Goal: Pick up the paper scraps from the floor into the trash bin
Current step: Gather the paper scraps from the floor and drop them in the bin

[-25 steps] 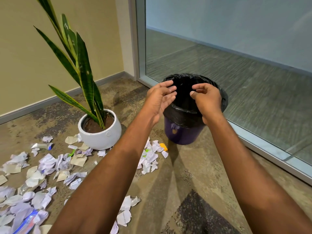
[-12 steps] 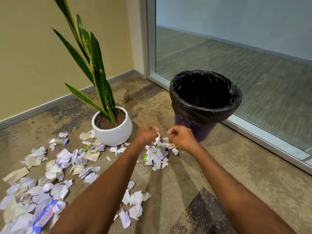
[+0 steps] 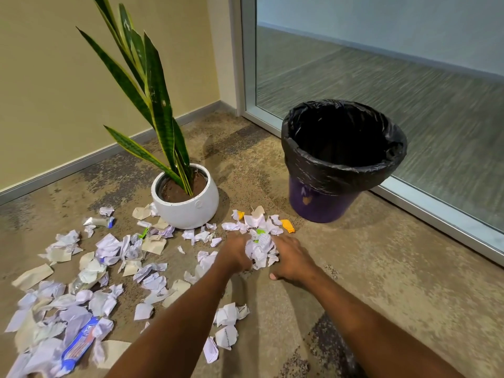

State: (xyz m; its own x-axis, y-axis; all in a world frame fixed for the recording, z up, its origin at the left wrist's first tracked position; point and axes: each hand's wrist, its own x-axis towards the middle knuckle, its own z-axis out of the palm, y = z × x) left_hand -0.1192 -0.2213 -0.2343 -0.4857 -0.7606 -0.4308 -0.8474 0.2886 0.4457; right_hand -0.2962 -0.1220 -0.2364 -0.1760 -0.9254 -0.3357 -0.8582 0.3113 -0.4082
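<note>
Scooping pose: left hand [image 3: 236, 253] and right hand [image 3: 290, 257] sat on either side of a clump of crumpled white paper scraps [image 3: 260, 249], both curled in against it and squeezing it between them. Fingertips were mostly buried in paper, and the right thumb lay on the mottled brown carpet floor [image 3: 368, 268]. The clump was on the floor, not lifted.

The purple round trash bin with a black plastic liner [image 3: 321, 205] stood near, beyond the hands, at the floor's right edge along the glass wall [image 3: 409, 77]. Its mouth was open and its contents were too dark to see. More loose torn scraps [image 3: 106, 249] littered the floor toward its left edge and around the white round ceramic pot with a snake plant [image 3: 191, 214], which stood toward the far corner. A small orange scrap [image 3: 287, 225] lay just past the clump.

Handling, as a judgement: the scraps look very light, soft and springy, and not fragile. Nothing binds them, so pieces will likely slip out of the bundle's sides and underside. Best hold is probably low, with palms under the pile's edges, compressing inward before lifting. Most of the task remained.
</note>
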